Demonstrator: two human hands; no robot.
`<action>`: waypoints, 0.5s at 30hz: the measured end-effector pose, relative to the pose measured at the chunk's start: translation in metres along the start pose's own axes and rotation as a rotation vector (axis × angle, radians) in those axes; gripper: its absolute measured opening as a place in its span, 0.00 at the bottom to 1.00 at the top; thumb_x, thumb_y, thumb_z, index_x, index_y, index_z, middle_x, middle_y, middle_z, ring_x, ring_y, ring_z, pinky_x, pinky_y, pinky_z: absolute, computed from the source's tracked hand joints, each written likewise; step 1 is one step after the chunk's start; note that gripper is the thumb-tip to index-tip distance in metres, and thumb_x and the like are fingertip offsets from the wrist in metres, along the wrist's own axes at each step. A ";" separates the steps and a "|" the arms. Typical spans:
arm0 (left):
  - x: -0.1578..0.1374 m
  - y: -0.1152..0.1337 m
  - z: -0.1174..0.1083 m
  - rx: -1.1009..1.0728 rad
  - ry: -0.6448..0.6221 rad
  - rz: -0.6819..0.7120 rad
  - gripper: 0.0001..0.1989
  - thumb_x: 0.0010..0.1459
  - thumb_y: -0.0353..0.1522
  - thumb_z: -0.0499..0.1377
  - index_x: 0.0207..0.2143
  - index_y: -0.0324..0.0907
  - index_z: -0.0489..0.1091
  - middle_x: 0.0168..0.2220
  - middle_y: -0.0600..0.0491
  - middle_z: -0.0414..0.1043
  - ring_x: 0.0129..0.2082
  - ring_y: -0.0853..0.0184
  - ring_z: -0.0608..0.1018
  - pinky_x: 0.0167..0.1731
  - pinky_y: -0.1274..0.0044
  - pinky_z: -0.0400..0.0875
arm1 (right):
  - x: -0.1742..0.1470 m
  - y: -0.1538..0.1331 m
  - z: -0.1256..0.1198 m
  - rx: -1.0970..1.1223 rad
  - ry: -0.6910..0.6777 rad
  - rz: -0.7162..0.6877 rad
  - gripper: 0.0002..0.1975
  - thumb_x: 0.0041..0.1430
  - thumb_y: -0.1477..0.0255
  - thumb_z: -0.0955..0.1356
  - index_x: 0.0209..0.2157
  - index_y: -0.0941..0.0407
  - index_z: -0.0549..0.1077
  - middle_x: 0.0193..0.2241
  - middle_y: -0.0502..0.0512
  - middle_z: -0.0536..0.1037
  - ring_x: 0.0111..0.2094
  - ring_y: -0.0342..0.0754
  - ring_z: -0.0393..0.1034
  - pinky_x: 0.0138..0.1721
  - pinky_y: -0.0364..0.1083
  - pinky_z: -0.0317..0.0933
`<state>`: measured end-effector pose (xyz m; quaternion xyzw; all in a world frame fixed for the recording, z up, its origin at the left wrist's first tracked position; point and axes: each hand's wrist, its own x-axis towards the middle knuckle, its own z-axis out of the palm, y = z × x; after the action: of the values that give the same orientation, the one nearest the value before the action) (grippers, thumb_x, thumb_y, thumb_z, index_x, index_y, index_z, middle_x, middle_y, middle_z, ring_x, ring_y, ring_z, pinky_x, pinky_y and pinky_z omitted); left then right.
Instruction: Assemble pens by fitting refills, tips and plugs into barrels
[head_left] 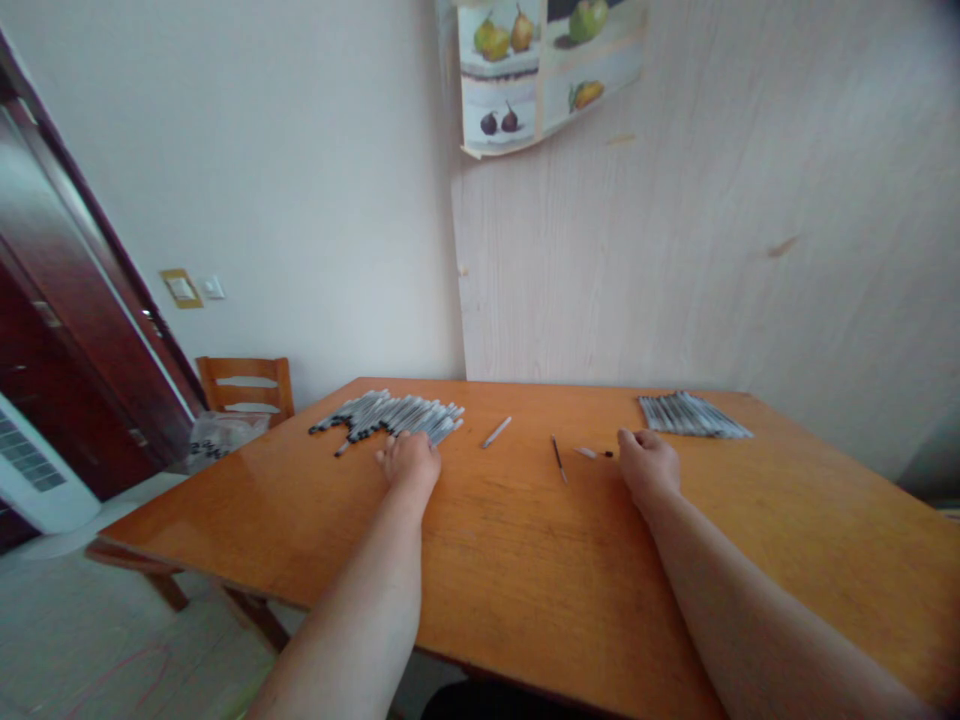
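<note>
My left hand [411, 460] rests at the near edge of a heap of clear pens with black ends [409, 412]. Its fingers curl downward, and whatever they hold is hidden beneath them. On the right, my right hand [651, 462] lies on the table with its fingers bent in; its grip is hidden too. Just left of it are a small clear piece [587, 453] and a small black piece [608, 454]. Between my hands lie a single whitish pen barrel [497, 431] and a thin dark refill [559, 459].
A neat row of pens [691, 415] lies at the back right of the wooden table [517, 560]. A wall stands right behind the table. At the left are a wooden chair [244, 370] and a clear plastic bag with dark pieces [225, 437].
</note>
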<state>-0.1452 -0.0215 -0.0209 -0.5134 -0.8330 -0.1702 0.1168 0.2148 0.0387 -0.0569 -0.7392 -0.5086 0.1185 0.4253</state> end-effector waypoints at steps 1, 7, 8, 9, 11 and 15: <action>0.000 -0.001 0.001 0.000 -0.001 -0.003 0.11 0.58 0.37 0.54 0.36 0.50 0.76 0.46 0.45 0.73 0.51 0.50 0.68 0.45 0.59 0.61 | 0.000 0.000 0.000 -0.005 0.001 0.000 0.22 0.55 0.55 0.58 0.25 0.56 0.74 0.25 0.59 0.75 0.27 0.50 0.66 0.24 0.44 0.48; 0.000 -0.001 -0.001 -0.016 0.026 -0.022 0.11 0.57 0.38 0.54 0.38 0.50 0.75 0.46 0.46 0.73 0.50 0.50 0.69 0.45 0.60 0.62 | -0.001 -0.001 -0.001 0.010 -0.004 0.006 0.23 0.55 0.55 0.58 0.25 0.56 0.75 0.25 0.59 0.75 0.27 0.50 0.66 0.24 0.44 0.48; 0.000 -0.001 -0.001 -0.019 0.031 -0.025 0.11 0.57 0.37 0.54 0.38 0.50 0.75 0.46 0.46 0.73 0.50 0.50 0.69 0.45 0.59 0.62 | -0.001 -0.001 -0.002 0.013 -0.003 0.008 0.22 0.55 0.55 0.59 0.25 0.56 0.74 0.25 0.59 0.75 0.27 0.50 0.67 0.24 0.44 0.48; 0.000 -0.001 -0.001 -0.021 0.037 -0.028 0.11 0.57 0.37 0.54 0.39 0.50 0.75 0.47 0.45 0.73 0.50 0.50 0.68 0.45 0.59 0.62 | -0.001 -0.001 -0.002 0.015 -0.001 0.008 0.22 0.55 0.55 0.59 0.25 0.56 0.74 0.25 0.60 0.75 0.27 0.50 0.67 0.25 0.44 0.48; -0.001 -0.001 -0.001 -0.028 0.049 -0.041 0.12 0.56 0.38 0.55 0.40 0.49 0.74 0.47 0.45 0.72 0.50 0.50 0.68 0.45 0.59 0.62 | 0.000 -0.001 -0.001 0.018 0.005 0.005 0.22 0.54 0.55 0.59 0.24 0.56 0.74 0.24 0.60 0.75 0.27 0.50 0.67 0.25 0.44 0.48; -0.002 -0.002 -0.001 -0.032 0.079 -0.080 0.13 0.56 0.39 0.55 0.42 0.50 0.74 0.49 0.44 0.71 0.51 0.49 0.67 0.45 0.59 0.61 | 0.002 0.002 0.002 0.027 0.015 0.000 0.22 0.54 0.55 0.59 0.23 0.56 0.73 0.24 0.59 0.74 0.27 0.50 0.66 0.25 0.45 0.49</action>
<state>-0.1458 -0.0240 -0.0207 -0.4744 -0.8447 -0.2081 0.1346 0.2156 0.0406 -0.0588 -0.7343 -0.5036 0.1198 0.4392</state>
